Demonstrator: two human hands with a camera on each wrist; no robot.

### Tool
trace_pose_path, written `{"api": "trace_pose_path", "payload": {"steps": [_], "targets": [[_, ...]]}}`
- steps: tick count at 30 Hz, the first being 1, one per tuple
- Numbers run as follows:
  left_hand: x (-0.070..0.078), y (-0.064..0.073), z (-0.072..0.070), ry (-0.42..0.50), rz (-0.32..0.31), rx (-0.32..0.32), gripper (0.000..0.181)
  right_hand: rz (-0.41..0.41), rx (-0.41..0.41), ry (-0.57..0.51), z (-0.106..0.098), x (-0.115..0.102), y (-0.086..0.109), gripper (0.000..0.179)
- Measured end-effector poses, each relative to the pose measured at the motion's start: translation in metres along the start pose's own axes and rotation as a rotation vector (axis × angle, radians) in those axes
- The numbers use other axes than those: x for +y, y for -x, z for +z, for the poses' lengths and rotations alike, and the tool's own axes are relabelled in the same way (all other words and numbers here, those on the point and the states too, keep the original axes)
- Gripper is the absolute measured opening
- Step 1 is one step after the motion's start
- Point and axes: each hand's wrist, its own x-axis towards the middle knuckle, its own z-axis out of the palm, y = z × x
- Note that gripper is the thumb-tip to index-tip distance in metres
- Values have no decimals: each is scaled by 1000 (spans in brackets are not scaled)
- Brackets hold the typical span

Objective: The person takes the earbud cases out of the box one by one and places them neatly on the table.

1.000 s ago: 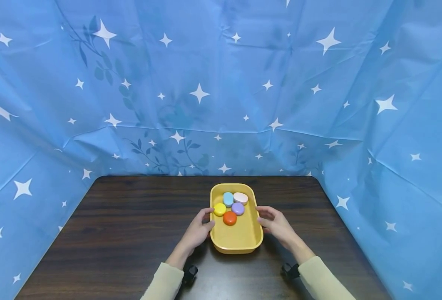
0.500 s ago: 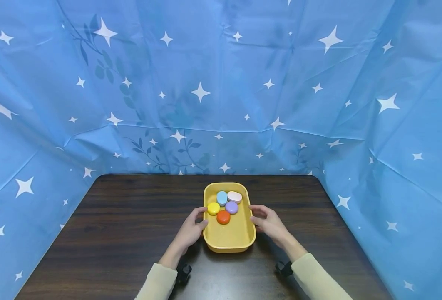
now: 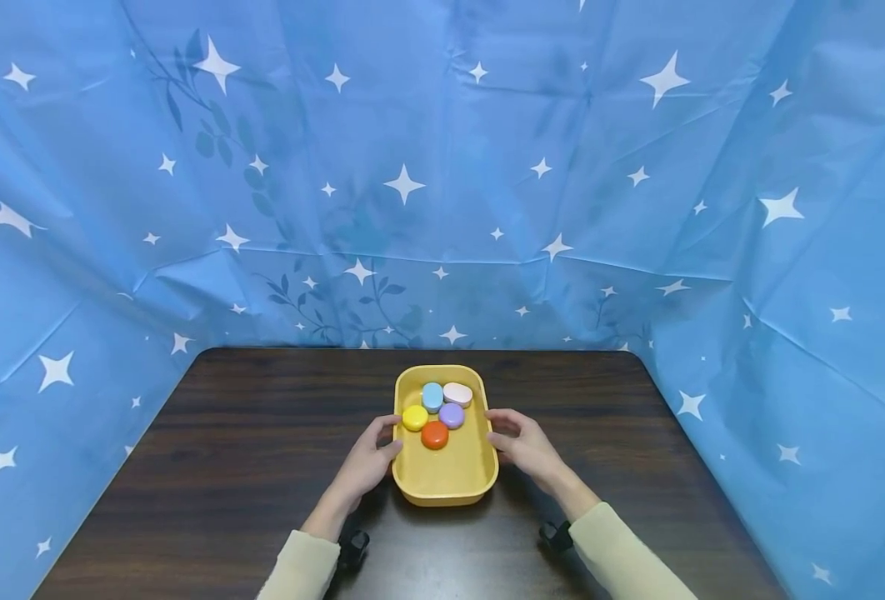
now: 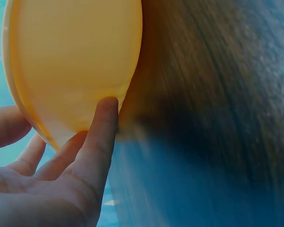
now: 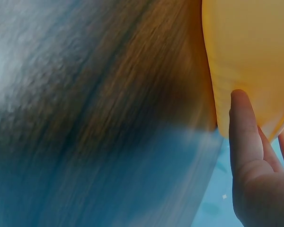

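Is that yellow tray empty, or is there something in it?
Not empty: in the head view, five pieces sit inside the tray, gathered toward its far end; the near end is bare.

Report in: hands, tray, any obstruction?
Left hand and right hand touching opposite sides of yellow tray. Five colored pieces inside, grouped toward far end. No obstruction visible.

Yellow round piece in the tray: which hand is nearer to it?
Left. The left hand is at the near side wall of the tray, next to the yellow piece; the right hand is at the opposite wall, beyond the purple piece.
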Motion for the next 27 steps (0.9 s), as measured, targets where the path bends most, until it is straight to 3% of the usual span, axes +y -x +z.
{"api": "trace_pose_path", "payload": {"steps": [22, 27], "targets": [[-7, 7, -27, -11, -24, 57, 44, -35, -47, -51, 30, -4, -14, 41], [-12, 9, -32, 28, -20, 38, 45, -30, -34, -58, 37, -3, -14, 41]]}}
